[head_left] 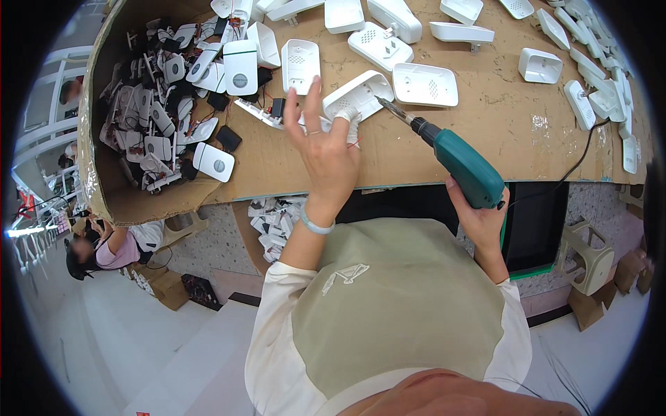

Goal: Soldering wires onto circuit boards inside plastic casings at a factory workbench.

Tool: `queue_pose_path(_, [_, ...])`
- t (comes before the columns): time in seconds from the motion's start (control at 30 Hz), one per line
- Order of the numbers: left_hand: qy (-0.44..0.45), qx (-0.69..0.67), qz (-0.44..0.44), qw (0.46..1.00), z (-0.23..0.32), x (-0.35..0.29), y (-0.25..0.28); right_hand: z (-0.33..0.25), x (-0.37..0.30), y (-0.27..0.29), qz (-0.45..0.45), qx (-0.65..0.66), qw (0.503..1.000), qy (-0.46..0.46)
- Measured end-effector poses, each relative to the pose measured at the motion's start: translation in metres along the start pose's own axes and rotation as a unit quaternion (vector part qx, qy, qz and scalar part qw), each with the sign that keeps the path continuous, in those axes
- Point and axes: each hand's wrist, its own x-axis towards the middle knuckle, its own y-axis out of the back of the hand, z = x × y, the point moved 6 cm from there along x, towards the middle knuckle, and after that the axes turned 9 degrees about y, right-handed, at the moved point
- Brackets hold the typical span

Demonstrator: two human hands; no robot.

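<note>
My right hand [483,225] is closed around the lower end of a green electric screwdriver [466,166]. Its bit points left, with the tip at the right end of an open white plastic housing [378,87]. Over the near-left side of that housing is my left hand [326,156], its fingers stretched out and spread. White tape wraps its thumb, which lies against or just above the near rim; contact is hard to tell. Partly under the left fingers lies a white cover [257,113] with a small black block [278,107] on it. Another white housing [301,64] lies just beyond the fingertips.
A cardboard box [94,159] at the left holds a heap of white devices with wires. More white housings [425,84] lie across the cardboard-covered table [485,125]; others line its right side. A black cable [579,163] crosses the right. Below stand a black bin [538,229] and stool [588,256].
</note>
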Motion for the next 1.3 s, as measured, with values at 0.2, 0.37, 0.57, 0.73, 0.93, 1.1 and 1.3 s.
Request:
queue_pose_path(0.2, [-0.041, -0.081, -0.165, 0.982, -0.027, -0.002, -0.020, -0.008, -0.004, 0.003, -0.009, -0.008, 1.000, -0.003])
queue_pose_path(0.37, [-0.076, -0.069, -0.137, 0.985, -0.034, -0.009, -0.001, -0.014, -0.017, 0.004, -0.011, -0.021, 1.000, 0.000])
queue_pose_path(0.57, [0.094, -0.177, -0.056, 0.978, -0.058, -0.053, 0.024, -0.023, -0.023, -0.002, -0.033, -0.011, 0.999, -0.022])
queue_pose_path(0.73, [0.117, -0.146, -0.062, 0.980, -0.057, -0.058, 0.036, -0.026, -0.025, -0.003, -0.029, -0.029, 0.999, -0.002])
queue_pose_path(0.93, [0.066, -0.152, -0.097, 0.981, -0.022, -0.019, 0.007, -0.024, -0.029, -0.008, 0.005, -0.051, 0.998, 0.021])
queue_pose_path(1.1, [0.037, -0.122, -0.087, 0.988, -0.013, -0.009, -0.009, -0.027, -0.030, -0.018, 0.011, -0.054, 0.998, 0.014])
queue_pose_path(1.3, [0.015, -0.086, -0.106, 0.991, -0.010, -0.007, -0.015, -0.026, -0.025, -0.021, -0.005, -0.101, 0.994, 0.028])
